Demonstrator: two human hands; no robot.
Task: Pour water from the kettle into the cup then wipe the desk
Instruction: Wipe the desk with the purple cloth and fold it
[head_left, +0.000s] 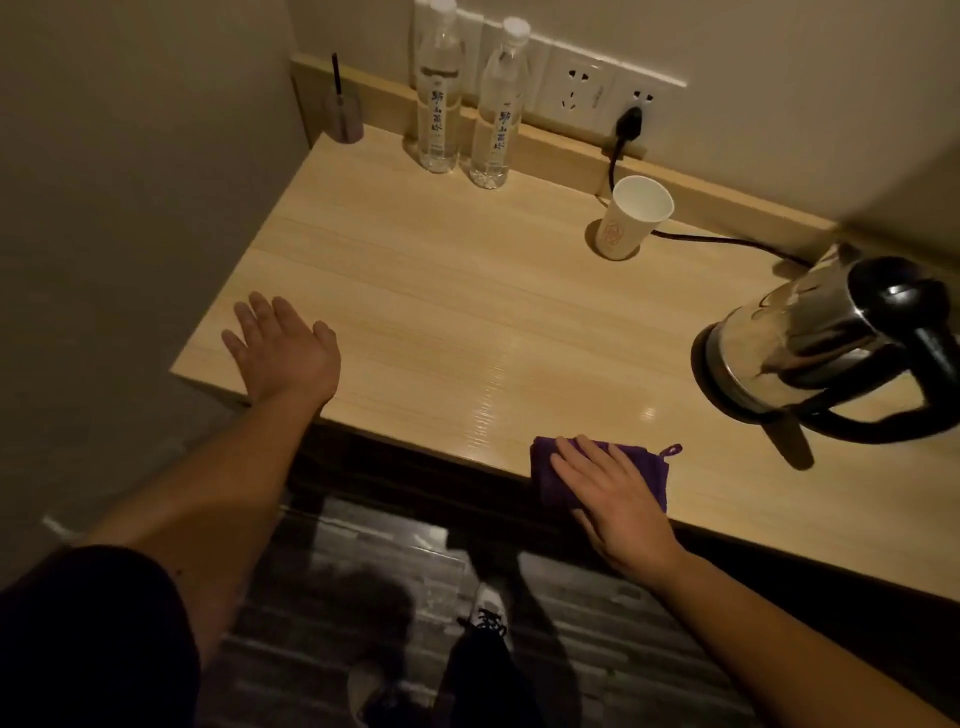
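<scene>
Left hand: my left hand (283, 349) is open and flat, fingers spread a little and pointing away from me, over the near left corner of the bench (441, 312); I cannot tell whether the palm touches the wood.
Left arm: bare forearm stretched forward from the lower left, nearly straight, with a dark sleeve (93, 639) at the upper arm.
Right hand: my right hand (615, 501) is open, palm down, fingers together and pressed flat on the cloth (566, 478), not curled around it.
Right arm: bare forearm coming in from the lower right, angled up and to the left, wrist just off the near edge of the bench.
Cloth: purple, folded, lying at the near edge of the bench, with a small loop sticking out at its right corner.
Kettle: the metal kettle (810, 343) with a black handle and lid stands at the right side of the bench, well apart from the cloth; its black cord (727, 241) runs to a plug (629, 123) in the wall socket.
Cup: the white paper cup (631, 215) stands upright at the far side, left of the kettle, just beside the cord.
Bottles: two clear water bottles (467, 104) stand side by side at the far edge.
Far left corner: a small glass (345, 117) with a dark stick in it.
Floor: dark, with my shoe (488, 618) below the bench edge.
</scene>
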